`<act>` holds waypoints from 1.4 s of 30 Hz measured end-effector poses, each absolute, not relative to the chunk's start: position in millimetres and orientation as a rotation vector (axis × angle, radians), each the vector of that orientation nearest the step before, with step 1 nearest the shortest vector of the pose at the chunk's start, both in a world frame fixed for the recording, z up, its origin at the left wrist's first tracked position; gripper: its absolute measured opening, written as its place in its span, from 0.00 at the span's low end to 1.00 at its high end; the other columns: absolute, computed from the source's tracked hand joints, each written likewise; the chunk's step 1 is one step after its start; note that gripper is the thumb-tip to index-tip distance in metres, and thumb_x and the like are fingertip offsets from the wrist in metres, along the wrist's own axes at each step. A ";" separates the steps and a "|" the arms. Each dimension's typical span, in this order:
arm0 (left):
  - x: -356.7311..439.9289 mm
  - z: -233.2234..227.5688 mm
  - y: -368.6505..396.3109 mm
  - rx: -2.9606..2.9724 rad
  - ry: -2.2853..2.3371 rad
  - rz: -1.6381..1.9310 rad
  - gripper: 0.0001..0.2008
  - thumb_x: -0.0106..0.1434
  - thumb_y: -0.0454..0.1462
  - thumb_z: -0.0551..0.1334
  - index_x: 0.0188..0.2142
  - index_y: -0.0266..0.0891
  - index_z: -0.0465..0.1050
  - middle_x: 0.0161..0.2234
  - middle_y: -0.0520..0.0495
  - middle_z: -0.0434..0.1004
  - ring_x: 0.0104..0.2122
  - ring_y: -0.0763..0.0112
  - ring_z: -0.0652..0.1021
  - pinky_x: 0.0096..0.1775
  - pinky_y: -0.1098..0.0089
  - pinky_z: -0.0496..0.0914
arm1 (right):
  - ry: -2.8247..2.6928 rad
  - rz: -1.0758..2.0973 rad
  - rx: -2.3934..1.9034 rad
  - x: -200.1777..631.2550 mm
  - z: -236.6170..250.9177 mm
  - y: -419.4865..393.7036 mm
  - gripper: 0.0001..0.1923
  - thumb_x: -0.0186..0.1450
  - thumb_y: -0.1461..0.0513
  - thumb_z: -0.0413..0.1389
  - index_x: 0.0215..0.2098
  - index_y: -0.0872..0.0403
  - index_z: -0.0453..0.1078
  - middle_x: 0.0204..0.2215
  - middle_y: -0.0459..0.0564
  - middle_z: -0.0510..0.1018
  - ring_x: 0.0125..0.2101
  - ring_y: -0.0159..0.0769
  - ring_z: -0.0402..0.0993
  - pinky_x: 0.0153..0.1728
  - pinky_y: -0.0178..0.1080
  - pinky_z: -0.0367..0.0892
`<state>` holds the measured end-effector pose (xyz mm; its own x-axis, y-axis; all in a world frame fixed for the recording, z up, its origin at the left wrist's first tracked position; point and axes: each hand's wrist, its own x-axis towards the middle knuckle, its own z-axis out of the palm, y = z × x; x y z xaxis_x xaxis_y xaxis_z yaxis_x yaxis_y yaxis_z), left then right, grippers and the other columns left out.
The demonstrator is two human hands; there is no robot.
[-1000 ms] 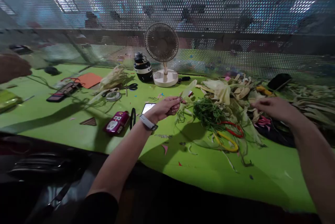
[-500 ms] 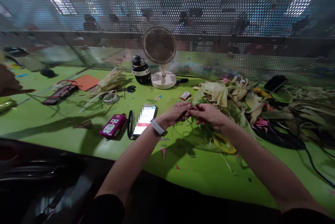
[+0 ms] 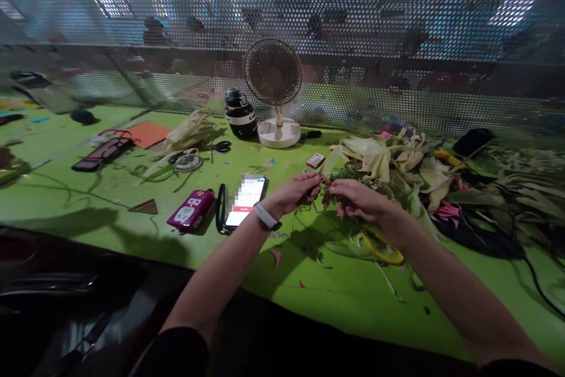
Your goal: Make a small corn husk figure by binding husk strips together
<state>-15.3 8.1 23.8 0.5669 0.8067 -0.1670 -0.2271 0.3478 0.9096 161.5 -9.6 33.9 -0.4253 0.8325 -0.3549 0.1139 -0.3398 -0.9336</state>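
Green table [image 3: 335, 309], cluttered. Right of centre, a pale husk strip [image 3: 331, 162] slants lengthwise, tip toward upper right, its lower end clamped between fingers of the left hand [image 3: 296, 193], seemingly to leave the blade free. Whether the right hand [image 3: 359, 197], just beside, also grips it cannot be told.
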 end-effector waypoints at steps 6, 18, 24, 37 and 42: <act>-16.3 17.9 8.4 0.951 0.734 0.813 0.15 0.54 0.44 0.67 0.30 0.33 0.70 0.17 0.57 0.63 0.15 0.85 0.62 0.17 0.81 0.51 | -1.803 1.347 -1.250 160.6 31.6 -6.4 0.20 0.57 0.47 0.58 0.27 0.56 0.68 0.14 0.39 0.62 0.15 0.24 0.53 0.17 0.31 0.48; -18.1 -1.6 8.4 0.977 0.684 0.807 0.16 0.51 0.45 0.68 0.28 0.35 0.68 0.19 0.56 0.66 0.16 0.84 0.64 0.18 0.80 0.53 | -2.302 0.985 -0.958 156.7 76.0 -18.1 0.14 0.63 0.56 0.53 0.39 0.56 0.77 0.33 0.50 0.80 0.31 0.34 0.73 0.33 0.34 0.65; -19.2 1.0 4.1 0.911 0.704 0.778 0.17 0.51 0.45 0.68 0.31 0.35 0.67 0.18 0.57 0.63 0.15 0.85 0.61 0.17 0.80 0.50 | -2.095 0.860 -1.197 157.8 51.0 5.1 0.12 0.60 0.57 0.54 0.31 0.58 0.75 0.26 0.48 0.78 0.28 0.33 0.70 0.30 0.34 0.62; -14.7 0.1 1.5 0.826 0.694 0.784 0.13 0.55 0.41 0.66 0.29 0.37 0.64 0.16 0.60 0.54 0.14 0.84 0.55 0.18 0.79 0.46 | -2.050 0.960 -1.240 158.2 40.9 7.1 0.18 0.59 0.49 0.56 0.28 0.57 0.71 0.20 0.44 0.69 0.22 0.28 0.60 0.23 0.32 0.55; -12.9 -1.2 0.5 0.860 0.733 0.864 0.14 0.55 0.43 0.66 0.29 0.36 0.65 0.16 0.61 0.53 0.15 0.84 0.54 0.17 0.79 0.46 | -2.051 1.326 -1.393 164.3 48.7 0.4 0.15 0.57 0.52 0.59 0.31 0.55 0.65 0.25 0.44 0.72 0.18 0.27 0.66 0.18 0.32 0.61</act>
